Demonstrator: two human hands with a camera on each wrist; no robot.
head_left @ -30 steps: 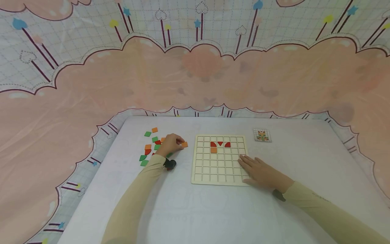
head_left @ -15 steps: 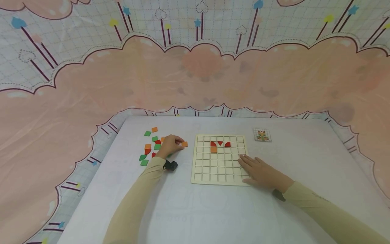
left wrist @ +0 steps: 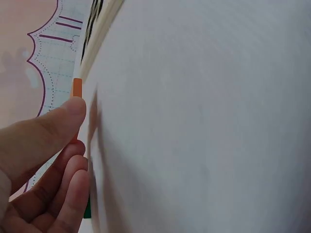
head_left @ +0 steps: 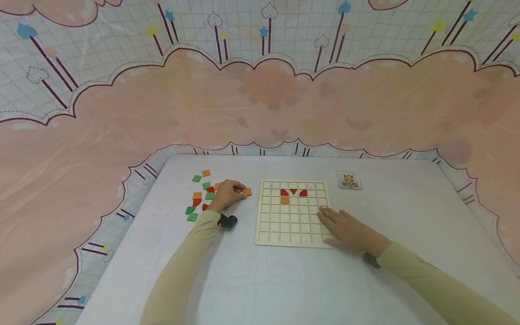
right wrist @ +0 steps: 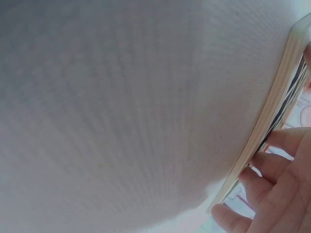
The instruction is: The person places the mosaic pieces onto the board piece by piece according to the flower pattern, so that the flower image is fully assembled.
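My left hand [head_left: 228, 195] pinches an orange square tile [head_left: 247, 192] between thumb and fingers, left of the board. In the left wrist view the same orange tile [left wrist: 77, 87] pokes out past the thumb. A pale wooden grid board [head_left: 276, 225] lies flat in the middle. Near its top sit two red quarter-round tiles, a red triangle [head_left: 293, 191] between them, and an orange square [head_left: 285, 199] below the left one. My right hand [head_left: 351, 231] rests with fingers spread on the board's right edge; the right wrist view shows its fingers at the board's rim [right wrist: 265, 116].
Loose green, orange and red tiles [head_left: 197, 195] lie scattered at the left, some hidden behind the left hand and wrist. A small pattern card [head_left: 349, 180] with a flower picture lies beyond the board's right corner. Patterned cloth [head_left: 268, 108] hangs behind the white table [head_left: 284, 280].
The left hand and its orange tile have shifted only very slightly to the right. My right hand and the board stay where they were.
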